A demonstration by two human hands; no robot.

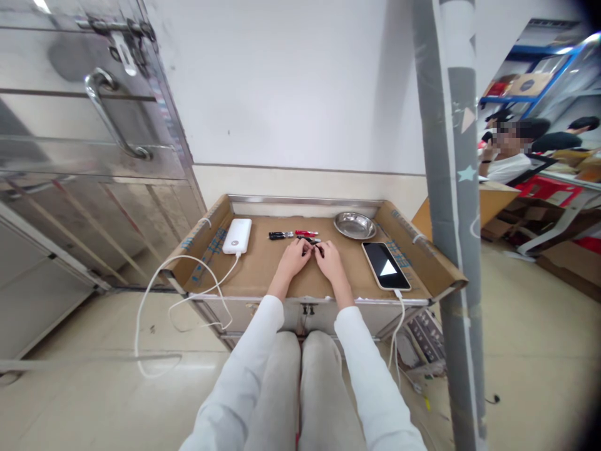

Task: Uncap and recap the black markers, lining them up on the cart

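As my left hand (295, 255) and right hand (329, 259), nearly closed, pinch a small dark piece (320, 251), black pens (280, 235) lie crosswise just beyond, nearer my left.

We record no legible words, numbers or brands; the marks we find are as follows.
1. Cardboard lining (263, 269): blue printed characters, well to the left of the left hand (295, 258) and again to the right of the right hand (330, 260), on the base and on the raised sides; too blurred for us to read.
2. White power bank (238, 236), left of the left hand: one round grey mark, detail unclear.
3. Grey pole (457, 263), well right of the right hand: a pale star (466, 173), with a pale pinkish triangle (467, 120) above it.
4. Carton (542, 82), far beyond the right hand: a dark emblem, indistinct to us.
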